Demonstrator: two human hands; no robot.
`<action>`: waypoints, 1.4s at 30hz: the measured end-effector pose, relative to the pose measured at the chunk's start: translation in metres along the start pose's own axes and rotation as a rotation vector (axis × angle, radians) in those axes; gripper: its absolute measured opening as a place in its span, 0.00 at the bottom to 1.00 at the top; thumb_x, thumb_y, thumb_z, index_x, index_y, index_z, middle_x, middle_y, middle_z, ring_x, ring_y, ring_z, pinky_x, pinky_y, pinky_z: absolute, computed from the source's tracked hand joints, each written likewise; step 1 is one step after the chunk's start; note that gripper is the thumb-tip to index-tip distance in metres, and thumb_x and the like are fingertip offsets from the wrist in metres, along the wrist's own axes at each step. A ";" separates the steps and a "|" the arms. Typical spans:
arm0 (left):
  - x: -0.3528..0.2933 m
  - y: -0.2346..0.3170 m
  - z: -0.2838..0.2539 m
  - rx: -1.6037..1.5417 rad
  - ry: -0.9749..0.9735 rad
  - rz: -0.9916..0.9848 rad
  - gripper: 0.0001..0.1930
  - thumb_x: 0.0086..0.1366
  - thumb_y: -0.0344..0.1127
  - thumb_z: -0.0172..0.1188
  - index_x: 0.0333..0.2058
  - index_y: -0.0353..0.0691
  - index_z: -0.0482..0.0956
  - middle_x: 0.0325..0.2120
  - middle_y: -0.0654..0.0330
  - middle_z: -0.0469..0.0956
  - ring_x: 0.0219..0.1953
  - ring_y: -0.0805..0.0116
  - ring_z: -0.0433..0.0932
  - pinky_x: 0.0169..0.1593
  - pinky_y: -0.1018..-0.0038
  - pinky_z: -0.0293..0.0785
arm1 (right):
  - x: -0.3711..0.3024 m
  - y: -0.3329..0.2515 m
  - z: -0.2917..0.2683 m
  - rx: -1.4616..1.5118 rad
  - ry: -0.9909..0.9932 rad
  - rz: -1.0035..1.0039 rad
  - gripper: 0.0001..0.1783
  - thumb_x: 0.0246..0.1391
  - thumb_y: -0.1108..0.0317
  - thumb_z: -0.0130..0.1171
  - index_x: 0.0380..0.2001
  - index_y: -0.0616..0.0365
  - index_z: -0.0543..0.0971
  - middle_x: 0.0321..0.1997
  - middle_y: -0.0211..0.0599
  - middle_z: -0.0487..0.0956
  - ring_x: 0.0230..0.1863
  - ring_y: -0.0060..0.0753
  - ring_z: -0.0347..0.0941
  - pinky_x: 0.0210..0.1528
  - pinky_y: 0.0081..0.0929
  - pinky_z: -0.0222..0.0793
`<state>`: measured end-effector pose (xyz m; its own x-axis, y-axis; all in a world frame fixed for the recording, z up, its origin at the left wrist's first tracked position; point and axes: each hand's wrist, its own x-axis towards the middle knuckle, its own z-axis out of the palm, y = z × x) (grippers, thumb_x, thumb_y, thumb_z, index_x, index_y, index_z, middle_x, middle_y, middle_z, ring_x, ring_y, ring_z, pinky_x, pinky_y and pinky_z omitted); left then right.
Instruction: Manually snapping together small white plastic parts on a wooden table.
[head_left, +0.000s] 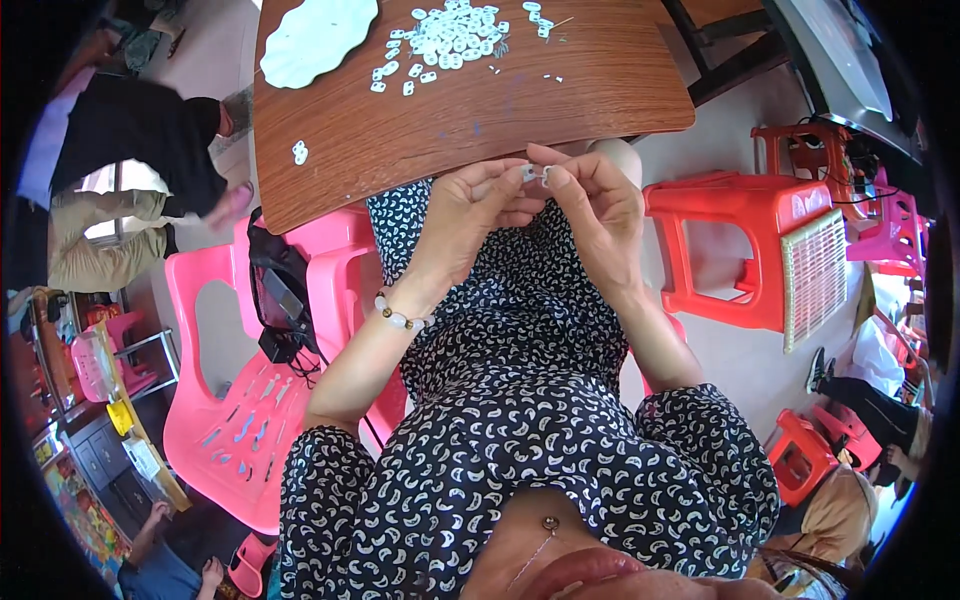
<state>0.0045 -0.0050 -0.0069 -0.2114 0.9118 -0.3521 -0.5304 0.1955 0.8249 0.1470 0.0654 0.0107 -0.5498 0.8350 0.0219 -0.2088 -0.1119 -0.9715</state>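
Fingertips (563, 178) meet over the lap, just on the near side of the bench (560, 100), and between them we find a small white plastic piece (529, 173). It lies directly between the two hands, its longer line running roughly left to right, so neither hand is nearer. The left hand (455, 215) is pinched on its left end with thumb and forefinger; the right hand (605, 215) is pinched at the right end, thumb on the near side. We cannot tell whether this is one piece or two meeting end to end, as it is too small and partly covered.

On the far part of the wood-grained bench we see a pile of white two-holed pieces (455, 38), with loose ones scattered around it. Left of the pile lies a white wavy-edged tray (318, 42), and a small white cluster (299, 152) sits by itself near the left edge.

Around us, a pink plastic chair (190, 440) stands on the left with a black bag (270, 260) beside its back. On the right we have a red plastic stool (710, 235) with a woven mat (812, 278) against its side. At far left stands a person in dark clothing (125, 140).
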 end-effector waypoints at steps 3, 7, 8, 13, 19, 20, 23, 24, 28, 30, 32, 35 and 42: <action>-0.001 0.004 -0.002 0.019 -0.028 -0.015 0.18 0.67 0.39 0.57 0.46 0.29 0.76 0.37 0.52 0.81 0.34 0.69 0.82 0.38 0.78 0.79 | 0.000 -0.001 0.000 0.027 -0.001 0.005 0.08 0.62 0.72 0.52 0.36 0.69 0.71 0.52 0.52 0.75 0.42 0.22 0.75 0.45 0.20 0.74; -0.002 0.006 -0.007 0.048 -0.011 -0.077 0.17 0.65 0.39 0.59 0.46 0.31 0.77 0.33 0.56 0.82 0.32 0.74 0.80 0.37 0.81 0.76 | 0.000 -0.001 0.000 0.065 -0.010 0.024 0.08 0.62 0.71 0.52 0.36 0.68 0.72 0.51 0.50 0.76 0.40 0.20 0.75 0.43 0.19 0.74; -0.002 0.005 -0.008 0.043 0.012 -0.077 0.17 0.64 0.38 0.60 0.45 0.31 0.77 0.32 0.58 0.82 0.31 0.76 0.79 0.36 0.82 0.75 | 0.000 -0.002 0.000 0.064 -0.008 0.025 0.08 0.62 0.71 0.52 0.36 0.68 0.72 0.51 0.50 0.76 0.40 0.20 0.75 0.43 0.19 0.74; 0.003 0.012 -0.011 -0.301 0.017 -0.248 0.11 0.63 0.37 0.61 0.41 0.37 0.80 0.29 0.64 0.80 0.30 0.79 0.75 0.36 0.83 0.72 | 0.001 0.000 -0.003 -0.022 0.049 0.033 0.08 0.61 0.70 0.54 0.33 0.66 0.73 0.48 0.46 0.78 0.36 0.15 0.72 0.38 0.14 0.71; -0.004 0.013 -0.003 -0.416 0.019 -0.294 0.11 0.64 0.37 0.60 0.41 0.38 0.80 0.30 0.66 0.79 0.32 0.79 0.74 0.39 0.83 0.71 | 0.001 0.005 0.000 -0.037 0.056 0.033 0.08 0.61 0.71 0.54 0.31 0.66 0.73 0.46 0.47 0.79 0.38 0.17 0.74 0.40 0.15 0.72; -0.004 0.012 -0.002 -0.428 0.023 -0.287 0.11 0.64 0.37 0.60 0.42 0.38 0.79 0.31 0.66 0.79 0.33 0.79 0.74 0.39 0.83 0.71 | 0.001 0.006 0.000 -0.001 0.060 0.019 0.08 0.61 0.71 0.54 0.31 0.67 0.73 0.46 0.47 0.79 0.39 0.18 0.75 0.41 0.16 0.73; -0.004 0.009 0.000 -0.431 0.036 -0.278 0.12 0.64 0.37 0.60 0.43 0.37 0.79 0.33 0.66 0.79 0.34 0.79 0.74 0.39 0.83 0.70 | 0.001 0.007 -0.001 0.017 0.078 0.033 0.08 0.61 0.72 0.54 0.32 0.67 0.73 0.45 0.46 0.80 0.39 0.19 0.76 0.41 0.16 0.74; -0.005 0.008 0.001 -0.424 0.045 -0.272 0.12 0.64 0.37 0.60 0.43 0.38 0.79 0.33 0.66 0.79 0.35 0.79 0.74 0.39 0.83 0.70 | 0.001 0.007 -0.001 0.041 0.090 0.041 0.08 0.61 0.72 0.54 0.32 0.67 0.73 0.44 0.46 0.80 0.38 0.19 0.76 0.41 0.16 0.74; -0.006 0.006 0.005 -0.434 0.045 -0.262 0.12 0.64 0.37 0.61 0.44 0.39 0.79 0.33 0.67 0.79 0.35 0.79 0.74 0.40 0.83 0.70 | 0.002 0.008 -0.001 -0.005 0.099 0.055 0.07 0.62 0.71 0.53 0.32 0.65 0.73 0.45 0.45 0.80 0.39 0.19 0.74 0.45 0.20 0.72; -0.006 0.005 0.005 -0.426 0.051 -0.263 0.13 0.63 0.38 0.62 0.44 0.40 0.78 0.34 0.68 0.78 0.35 0.79 0.74 0.40 0.83 0.69 | 0.002 0.009 0.000 -0.013 0.097 0.046 0.07 0.62 0.71 0.53 0.32 0.65 0.73 0.45 0.44 0.80 0.39 0.19 0.74 0.45 0.20 0.72; -0.007 0.005 0.007 -0.428 0.057 -0.260 0.14 0.63 0.39 0.62 0.45 0.40 0.78 0.34 0.68 0.78 0.35 0.80 0.73 0.40 0.83 0.69 | 0.002 0.010 -0.001 -0.020 0.098 0.046 0.07 0.62 0.71 0.53 0.32 0.65 0.73 0.45 0.44 0.80 0.39 0.19 0.74 0.45 0.20 0.72; -0.009 0.005 0.009 -0.429 0.063 -0.255 0.15 0.63 0.40 0.63 0.45 0.40 0.78 0.34 0.69 0.78 0.35 0.80 0.72 0.40 0.83 0.68 | 0.002 0.011 -0.002 -0.035 0.100 0.035 0.08 0.62 0.71 0.53 0.32 0.65 0.73 0.45 0.44 0.80 0.38 0.20 0.75 0.44 0.21 0.73; -0.009 0.007 0.012 -0.471 0.020 -0.273 0.15 0.63 0.41 0.62 0.45 0.41 0.78 0.35 0.70 0.78 0.35 0.81 0.71 0.40 0.83 0.67 | 0.001 0.008 -0.001 -0.024 0.100 0.017 0.08 0.62 0.70 0.54 0.33 0.65 0.73 0.45 0.44 0.81 0.38 0.20 0.76 0.43 0.21 0.72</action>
<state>0.0127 -0.0074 0.0074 -0.0278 0.8425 -0.5379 -0.8777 0.2370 0.4165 0.1459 0.0657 0.0026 -0.4693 0.8829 -0.0168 -0.1803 -0.1145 -0.9769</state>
